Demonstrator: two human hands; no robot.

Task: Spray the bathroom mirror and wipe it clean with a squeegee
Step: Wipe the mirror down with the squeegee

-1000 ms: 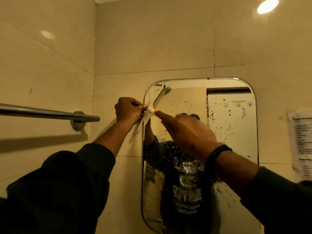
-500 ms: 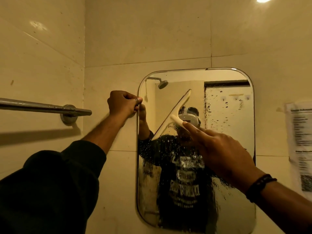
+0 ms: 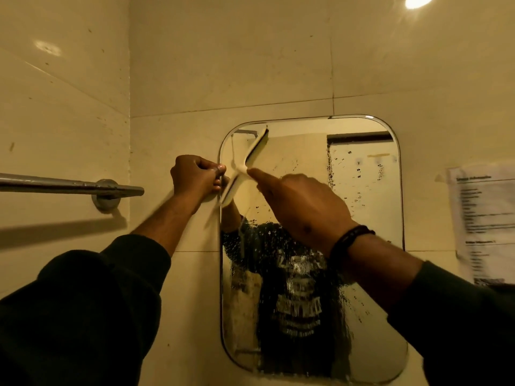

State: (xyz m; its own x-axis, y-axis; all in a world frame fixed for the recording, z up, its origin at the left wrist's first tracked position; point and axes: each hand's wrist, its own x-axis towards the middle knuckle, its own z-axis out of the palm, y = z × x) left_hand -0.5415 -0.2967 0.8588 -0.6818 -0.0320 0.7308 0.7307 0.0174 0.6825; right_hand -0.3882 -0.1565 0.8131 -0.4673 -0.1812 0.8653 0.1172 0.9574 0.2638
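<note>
- One mirror (image 3: 362,207), one squeegee (image 3: 245,165), one towel bar (image 3: 69,186), one paper sheet (image 3: 485,221), one ceiling light (image 3: 418,1), two hands.
- Right hand (image 3: 301,207) closed round the squeegee's handle, index finger stretched along it toward the blade; dark bead band (image 3: 348,240) on the wrist.
- Left hand (image 3: 195,181) curled into a fist at the mirror's left edge, just left of the right hand's fingertip, thumb tip close to the squeegee; whether gripping the edge or only pressed there, cannot tell.
- Squeegee pale, cream-white, blade set on a slant: upper end up and away from the right hand near the mirror's top-left corner, lower end down past the left hand's knuckles, blurred there.
- Mirror tall with rounded corners, fixed to the tiled wall, directly beyond the right hand.
- Glass above and beside the right hand mostly clear, with scattered dark droplets to its right.
- Glass below the right wrist thick with droplets and runs.
- Bar out to the left of the left hand, on the side wall.
- Sheet taped far right of the right wrist, print unreadable.
</note>
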